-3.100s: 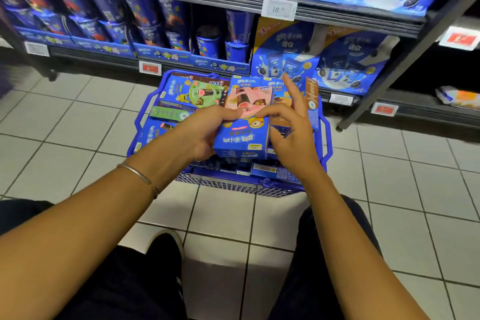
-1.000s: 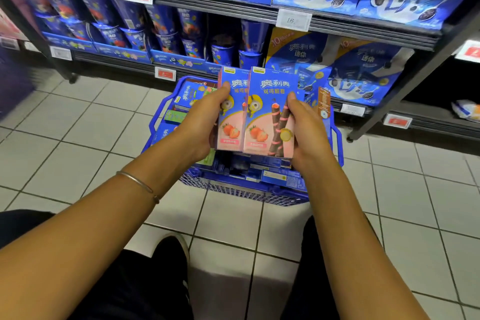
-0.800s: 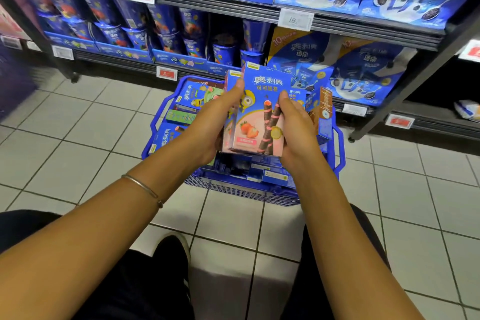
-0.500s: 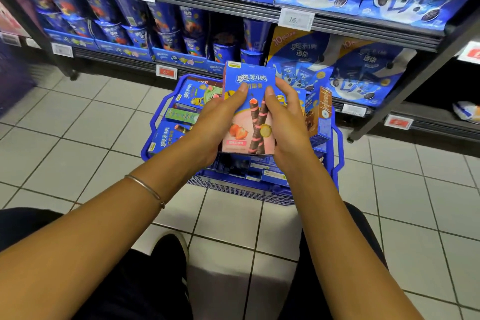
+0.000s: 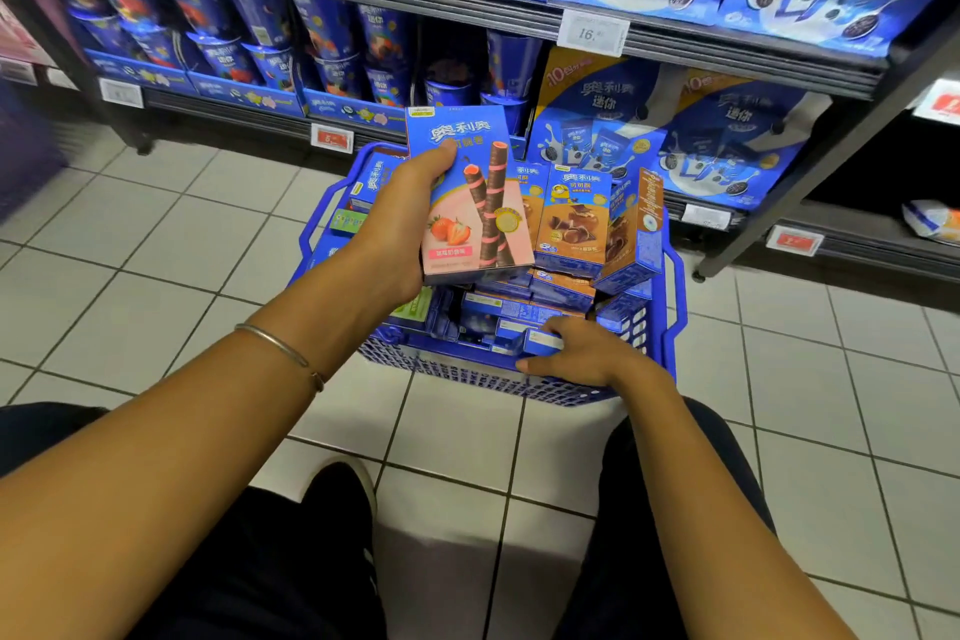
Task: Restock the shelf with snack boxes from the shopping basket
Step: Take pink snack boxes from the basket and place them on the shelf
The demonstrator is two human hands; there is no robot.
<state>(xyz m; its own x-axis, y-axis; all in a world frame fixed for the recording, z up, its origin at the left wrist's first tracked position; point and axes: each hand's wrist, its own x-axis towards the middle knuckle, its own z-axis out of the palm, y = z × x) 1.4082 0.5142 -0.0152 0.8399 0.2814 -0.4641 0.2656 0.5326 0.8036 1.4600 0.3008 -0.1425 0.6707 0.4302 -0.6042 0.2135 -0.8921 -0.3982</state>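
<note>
Head view: the left hand [image 5: 402, 224] is raised above the shopping basket [image 5: 670, 299], thumb and fingers wrapped round an upright strawberry snack box [image 5: 483, 224]. The box's long axis points up toward the shelf [image 5: 441, 0] straight ahead, so this hand looks nearer for placing. Rightward, the right hand [image 5: 592, 359] sits low at the basket's near rim, fingers curled onto a flat blue box [image 5: 543, 341]; whether it grips box or rim, I cannot tell.
</note>
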